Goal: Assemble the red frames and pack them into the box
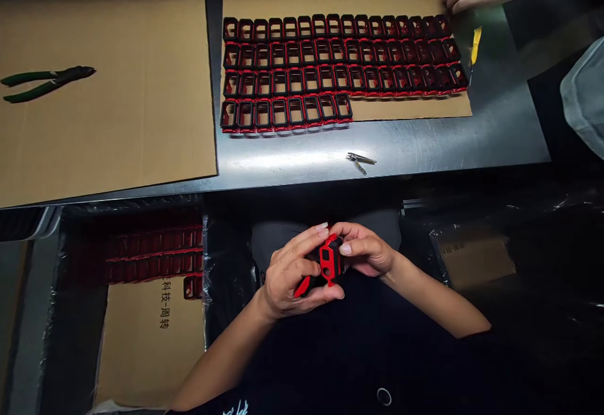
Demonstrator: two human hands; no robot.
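Held part [329, 263]: red and black, lower centre of the frame, between both hands, off the worktop [283, 163], perhaps so it can be turned freely.
Left hand [289, 273]: fingers wrapped round the part and gripping it, seemingly as its main support.
Right hand [367, 250]: thumb and fingers closed on its right edge, apparently steadying it.
Frame rows [288, 82]: upper centre, side by side on cardboard [410, 110], which probably guards against scratches.
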